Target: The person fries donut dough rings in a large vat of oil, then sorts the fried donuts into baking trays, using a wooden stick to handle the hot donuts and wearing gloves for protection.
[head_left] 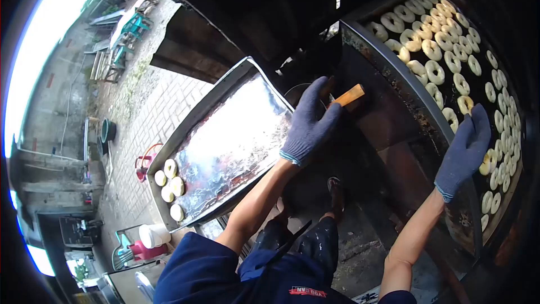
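Observation:
My left hand (314,119), in a dark blue knit glove, is closed around a flat wooden handle (350,95). What that handle belongs to is hidden behind the glove. My right hand (467,143), gloved alike, reaches over a large dark tray (458,81). Its thumb and fingertips pinch the edge of a pale dough ring (465,104) near the middle of that tray. Many more rings (432,49) lie around it in rows, some yellower than others. To the left stands a shiny metal tray (225,135) with several round dough pieces (170,168) in its near left corner.
The dark tray's raised metal rim (394,62) runs between my two hands. Part of a round pan (294,93) shows behind my left hand. A white bucket (153,235) and a red gas cylinder (145,250) stand at lower left, beside a paved yard (135,174).

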The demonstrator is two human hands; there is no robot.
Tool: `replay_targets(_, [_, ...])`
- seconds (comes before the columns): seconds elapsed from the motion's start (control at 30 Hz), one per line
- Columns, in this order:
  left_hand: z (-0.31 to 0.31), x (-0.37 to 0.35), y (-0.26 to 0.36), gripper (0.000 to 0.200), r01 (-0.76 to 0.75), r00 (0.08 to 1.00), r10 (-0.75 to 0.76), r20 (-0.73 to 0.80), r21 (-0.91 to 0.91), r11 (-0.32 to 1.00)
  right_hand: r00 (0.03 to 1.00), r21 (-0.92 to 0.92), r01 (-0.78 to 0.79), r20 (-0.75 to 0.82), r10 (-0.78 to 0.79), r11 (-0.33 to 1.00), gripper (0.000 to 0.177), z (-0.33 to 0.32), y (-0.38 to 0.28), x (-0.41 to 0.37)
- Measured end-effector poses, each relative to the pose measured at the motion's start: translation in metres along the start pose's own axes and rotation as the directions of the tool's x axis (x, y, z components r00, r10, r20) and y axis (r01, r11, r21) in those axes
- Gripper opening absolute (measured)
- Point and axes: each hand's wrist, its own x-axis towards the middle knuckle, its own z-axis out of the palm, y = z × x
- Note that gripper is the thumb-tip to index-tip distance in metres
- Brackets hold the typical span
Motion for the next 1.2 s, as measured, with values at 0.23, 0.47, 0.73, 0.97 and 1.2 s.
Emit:
replay_targets(0.23, [-0.403,-0.302,-0.154,0.053,0.930,0.341,-0.404,-0.849,0.242,0.276,0.117,0.351,-0.337,0.936,-0.330,0.874,0.033,0.227,-0.193,-0.312])
replay_targets(0.47, [-0.454,-0.430,-0.199,0.067,0.976,0.204,-0.629,-0.750,0.107,0.189,-0.011,0.189,-0.060,0.982,-0.190,0.980,0.038,0.303,-0.340,-0.587])
replay_targets(0.73, [-0.414,-0.365,-0.176,0.037,0.741,0.617,-0.529,-0.582,0.204,0.639,0.018,0.241,-0.228,0.970,-0.244,0.943,0.037,0.294,-0.327,-0.543])
replay_targets(0.97, [-0.152,-0.091,-0.044,0.034,0.353,0.935,-0.346,0.081,-0.091,0.931,0.724,0.173,-0.333,0.677,0.133,0.927,0.032,0.131,-0.093,-0.195])
replay_targets(1.2, [0.221,0.093,0.071,0.045,-0.028,0.797,0.181,0.576,-0.265,0.964,0.937,-0.213,-0.337,0.023,0.349,0.917,0.031,-0.114,0.154,0.019])
